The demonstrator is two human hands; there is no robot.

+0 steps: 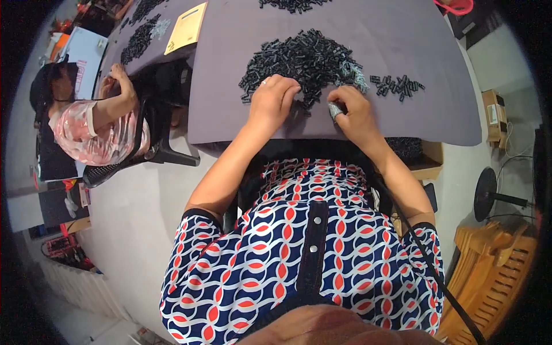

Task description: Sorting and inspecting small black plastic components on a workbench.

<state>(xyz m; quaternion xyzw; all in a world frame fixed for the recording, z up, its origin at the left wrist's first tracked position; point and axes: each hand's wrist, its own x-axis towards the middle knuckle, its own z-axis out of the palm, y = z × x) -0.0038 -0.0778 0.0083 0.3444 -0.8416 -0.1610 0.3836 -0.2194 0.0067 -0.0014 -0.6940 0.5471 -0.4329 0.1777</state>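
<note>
A large heap of small black tube-like pieces [305, 54] lies on the grey cloth-covered table [224, 34] in front of me. My left hand [273, 99] rests at the near left edge of this heap, its fingers bent and held together; what they grip, if anything, is hidden. To the right, my right hand [355, 110] is closed with thumb and forefinger curled toward each other, and I cannot make out anything held. A silvery wrap [334, 110] shows at its thumb. Thin clear or silvery pieces [352, 73] lie just beyond my right hand. Further right is a smaller group of black pieces [401, 87].
At the left, a co-worker in a pink patterned top [80, 129] sits on a black chair [150, 146] at another table part with its own black heap [141, 41]. A yellow envelope-like sheet [187, 27] lies between us. On the right are a cardboard box [493, 115], a black fan [486, 192] and wooden furniture [494, 264].
</note>
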